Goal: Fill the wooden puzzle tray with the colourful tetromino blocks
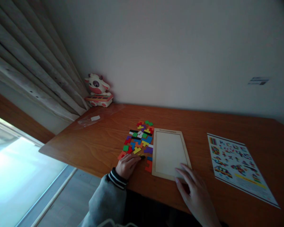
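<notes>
My left hand (127, 165), in a grey sleeve with a striped cuff, is at the near edge of a pile of colourful puzzle pieces (137, 142). Its fingers are closed together, with a small black puzzle piece (142, 156) at the tips. Right of the pile lies a wooden puzzle tray (169, 154) with a pale, bare base and a raised rim. Over the tray's near right corner, my right hand (195, 189) is open with fingers apart and nothing in them. One red-orange piece (148, 166) lies beside the tray's left rim.
A printed pattern sheet (241, 167) lies on the wooden table (196, 123) to the right. At the back left are a clear plastic bag (87, 121) and a toy cow with a keyboard (99, 91). A curtain (38, 56) hangs left; a wall stands behind.
</notes>
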Motion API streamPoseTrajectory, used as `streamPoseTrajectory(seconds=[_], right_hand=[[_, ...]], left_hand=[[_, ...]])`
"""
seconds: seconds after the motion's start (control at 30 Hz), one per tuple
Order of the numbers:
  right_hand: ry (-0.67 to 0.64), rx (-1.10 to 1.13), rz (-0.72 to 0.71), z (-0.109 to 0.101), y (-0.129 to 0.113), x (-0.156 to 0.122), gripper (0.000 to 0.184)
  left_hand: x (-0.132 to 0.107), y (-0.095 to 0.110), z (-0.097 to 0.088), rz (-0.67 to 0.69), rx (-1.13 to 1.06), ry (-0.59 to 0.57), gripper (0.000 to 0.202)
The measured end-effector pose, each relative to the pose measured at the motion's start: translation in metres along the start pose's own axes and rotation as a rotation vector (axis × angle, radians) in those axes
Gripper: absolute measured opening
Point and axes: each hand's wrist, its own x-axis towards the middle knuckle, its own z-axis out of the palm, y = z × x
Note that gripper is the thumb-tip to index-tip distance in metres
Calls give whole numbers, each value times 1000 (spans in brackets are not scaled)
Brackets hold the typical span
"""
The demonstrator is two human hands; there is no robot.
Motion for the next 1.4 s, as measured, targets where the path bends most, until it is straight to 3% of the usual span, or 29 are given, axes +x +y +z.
streamPoseTrajectory(seconds=[0.33,0.77,1.17,1.4], right_hand=[[18,10,-4,1,1,1,33],[-4,4,13,3,4,-2,33],[46,-128,-98,-2,-3,2,33],[91,-180,-70,-3,-3,-7,37]], left_hand=[[-1,0,0,-45,-145,18,25],[-1,-6,4,9,-22,-28,21],[-4,-5,4,15,11,-36,23],[-1,-4,4,11,-5,-42,23]])
